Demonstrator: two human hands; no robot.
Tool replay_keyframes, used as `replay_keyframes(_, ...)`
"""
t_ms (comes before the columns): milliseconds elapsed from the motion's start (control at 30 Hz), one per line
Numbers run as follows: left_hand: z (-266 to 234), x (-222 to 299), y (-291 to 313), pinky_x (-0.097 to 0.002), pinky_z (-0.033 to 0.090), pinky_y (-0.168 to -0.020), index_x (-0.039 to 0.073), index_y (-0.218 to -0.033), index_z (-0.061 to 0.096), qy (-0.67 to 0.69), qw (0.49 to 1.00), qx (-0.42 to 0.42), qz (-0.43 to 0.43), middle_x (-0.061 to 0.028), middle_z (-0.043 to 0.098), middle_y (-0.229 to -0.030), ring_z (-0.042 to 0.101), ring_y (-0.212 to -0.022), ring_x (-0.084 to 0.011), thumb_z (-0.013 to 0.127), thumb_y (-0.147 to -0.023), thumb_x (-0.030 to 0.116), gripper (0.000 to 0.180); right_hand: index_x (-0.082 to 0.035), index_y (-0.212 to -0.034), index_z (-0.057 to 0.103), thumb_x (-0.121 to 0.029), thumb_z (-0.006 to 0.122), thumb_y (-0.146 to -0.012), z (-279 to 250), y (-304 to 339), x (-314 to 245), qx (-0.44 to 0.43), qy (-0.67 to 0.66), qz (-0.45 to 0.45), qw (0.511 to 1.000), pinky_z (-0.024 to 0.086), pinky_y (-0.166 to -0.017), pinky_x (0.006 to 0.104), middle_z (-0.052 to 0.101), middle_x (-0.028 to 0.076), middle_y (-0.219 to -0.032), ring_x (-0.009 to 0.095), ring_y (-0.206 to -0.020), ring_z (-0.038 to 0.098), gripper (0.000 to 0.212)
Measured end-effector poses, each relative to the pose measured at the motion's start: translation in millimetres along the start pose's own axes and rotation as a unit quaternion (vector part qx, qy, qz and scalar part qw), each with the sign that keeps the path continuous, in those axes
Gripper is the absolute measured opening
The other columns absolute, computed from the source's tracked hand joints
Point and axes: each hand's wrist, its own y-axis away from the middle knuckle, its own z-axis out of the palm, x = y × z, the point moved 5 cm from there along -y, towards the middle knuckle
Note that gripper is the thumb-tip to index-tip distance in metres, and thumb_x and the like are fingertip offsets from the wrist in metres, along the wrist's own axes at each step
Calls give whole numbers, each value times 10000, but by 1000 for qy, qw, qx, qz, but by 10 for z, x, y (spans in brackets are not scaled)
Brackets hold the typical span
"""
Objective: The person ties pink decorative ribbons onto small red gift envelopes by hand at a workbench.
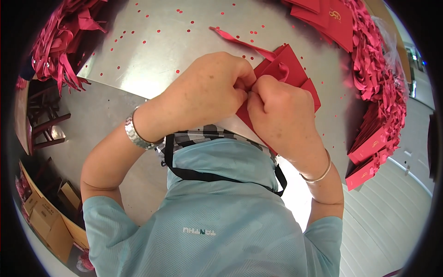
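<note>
A red paper gift bag (295, 67) lies flat on the metal table, partly hidden under my hands. From its top a red ribbon (242, 42) stretches out to the upper left, and a loop of ribbon (282, 72) curls over the bag beside my fingers. My left hand (210, 85) and my right hand (286, 115) meet over the bag's near left edge, their fingers closed and pinching. What sits between the fingertips is hidden by the knuckles.
Small red paper dots (188, 31) are scattered across the table (152, 60). A heap of red ribboned bags (374, 69) lines the right side, with more ribbons (60, 46) piled at the far left. Cardboard boxes (48, 221) and dark stools (48, 124) stand to the left.
</note>
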Motion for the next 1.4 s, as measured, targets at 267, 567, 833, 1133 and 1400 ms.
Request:
replay_keyframes(267, -7, 2, 54, -288, 507, -696, -34, -1006, 672, -14, 999, 12, 40, -105, 680, -807, 628, -738, -161, 613, -824, -13, 192, -62, -956, 518, -158, 746, -791, -4, -19, 97, -1, -18, -69, 997, 453, -457, 385, 590, 99, -612, 274, -547, 626, 297)
replay_keyframes(567, 13, 65, -98, -344, 462, -648, 2, -966, 682, -47, 983, -5, 177, -105, 578, -784, 558, -697, -255, 637, -786, -64, 198, -85, -959, 562, -184, 808, -707, -117, 93, 179, 85, -84, -58, 991, 465, -533, 340, 602, 39, -683, 228, -621, 607, 366)
replay_keyframes(833, -1, 91, -88, -393, 479, -660, -1, -887, 633, -216, 960, 38, 172, -134, 589, -871, 590, -764, -343, 592, -759, -85, 159, -107, -890, 614, -226, 807, -679, -357, 260, 151, 87, 31, -113, 989, 454, -707, 332, 537, 3, -634, 182, -591, 536, 310)
replay_keyframes(1133, -34, 57, -102, -399, 482, -635, 26, -865, 636, -277, 949, 36, 148, -111, 576, -858, 600, -756, -319, 591, -780, -53, 124, -45, -1190, 630, -305, 841, -638, -537, 599, 368, 204, -26, -135, 969, 329, -1043, 498, 603, 116, -1114, 299, -1021, 558, 646)
replay_keyframes(1400, -281, 16, -109, -424, 493, -658, 27, -853, 641, -383, 901, 121, 162, -122, 590, -860, 609, -770, -344, 602, -799, 0, 72, 52, -1460, 297, -443, 819, -668, -65, 630, 660, 39, 15, 7, 999, 272, -1113, 515, 456, 220, -1399, 371, -1307, 421, 1070)
